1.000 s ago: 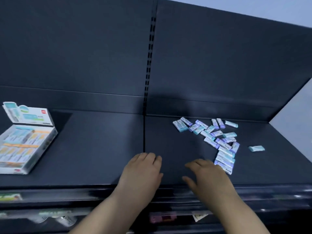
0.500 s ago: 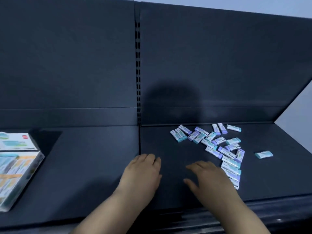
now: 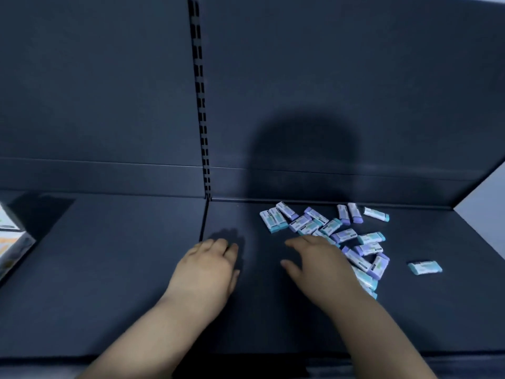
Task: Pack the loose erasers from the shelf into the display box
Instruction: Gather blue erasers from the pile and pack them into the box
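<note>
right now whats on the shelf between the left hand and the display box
Nothing: in the head view the dark shelf is bare from the left hand across to the display box at the far left edge. The erasers all lie beyond the right hand.

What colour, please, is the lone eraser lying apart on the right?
Teal with a white wrapper, seen in the head view.

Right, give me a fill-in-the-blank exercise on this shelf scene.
1. The small wrapped teal and purple erasers lie nearest the person's ____ hand.
2. Both hands, including the left hand, hold ____.
3. One lone teal eraser lies ____ of the pile.
4. The white cardboard display box sits at the far ____ edge.

Missing: right; nothing; right; left
</note>
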`<action>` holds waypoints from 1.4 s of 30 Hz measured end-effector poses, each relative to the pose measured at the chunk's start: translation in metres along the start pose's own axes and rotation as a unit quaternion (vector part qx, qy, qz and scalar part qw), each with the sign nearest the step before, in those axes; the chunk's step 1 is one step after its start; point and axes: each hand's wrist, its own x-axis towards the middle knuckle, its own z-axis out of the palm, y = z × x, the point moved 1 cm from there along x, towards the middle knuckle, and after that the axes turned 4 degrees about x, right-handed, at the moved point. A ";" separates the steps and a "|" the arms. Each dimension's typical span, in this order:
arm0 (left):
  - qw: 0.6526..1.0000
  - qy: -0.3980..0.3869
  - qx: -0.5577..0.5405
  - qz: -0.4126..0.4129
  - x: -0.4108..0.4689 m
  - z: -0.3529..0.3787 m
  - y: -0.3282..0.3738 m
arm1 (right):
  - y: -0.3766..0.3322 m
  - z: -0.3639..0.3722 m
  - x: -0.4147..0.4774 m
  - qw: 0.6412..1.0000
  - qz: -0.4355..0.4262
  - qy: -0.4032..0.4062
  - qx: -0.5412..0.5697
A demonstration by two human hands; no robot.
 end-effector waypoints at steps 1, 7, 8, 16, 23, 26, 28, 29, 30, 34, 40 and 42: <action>1.000 0.006 0.007 0.001 0.000 0.004 -0.002 | 0.002 -0.001 0.008 1.000 0.005 0.001 0.004; 0.999 0.023 0.003 -0.033 0.013 0.011 0.011 | 0.026 0.007 0.066 0.999 0.002 0.021 0.033; 0.999 0.020 0.000 -0.048 0.016 0.010 0.013 | 0.027 0.011 0.074 1.000 -0.001 0.015 0.026; 0.996 0.009 -0.005 -0.094 0.014 0.016 0.013 | 0.021 0.037 0.103 0.999 -0.020 0.020 -0.031; 0.996 -0.001 -0.019 -0.092 0.021 0.020 0.015 | 0.020 0.041 0.093 0.984 -0.155 -0.018 0.088; 0.998 -0.010 -0.032 -0.058 0.025 0.024 0.018 | 0.026 0.037 0.079 0.977 -0.186 -0.050 0.095; 0.999 -0.009 -0.042 -0.028 0.027 0.028 0.023 | 0.028 0.034 0.068 0.977 -0.180 -0.070 0.091; 0.998 -0.011 -0.057 -0.013 0.028 0.032 0.025 | 0.029 0.034 0.062 0.978 -0.170 -0.075 0.095; 0.997 -0.017 -0.073 -0.004 0.028 0.037 0.026 | 0.030 0.033 0.056 0.979 -0.158 -0.075 0.105; 0.992 -0.064 -0.103 0.037 0.034 0.024 0.038 | 0.030 0.032 0.033 0.981 -0.126 -0.079 0.127; 0.990 -0.086 -0.106 0.043 0.036 0.019 0.037 | 0.026 0.033 0.012 0.985 -0.082 -0.083 0.126; 0.990 -0.088 -0.093 0.063 0.033 0.020 0.036 | 0.026 0.031 0.010 0.986 -0.076 -0.084 0.125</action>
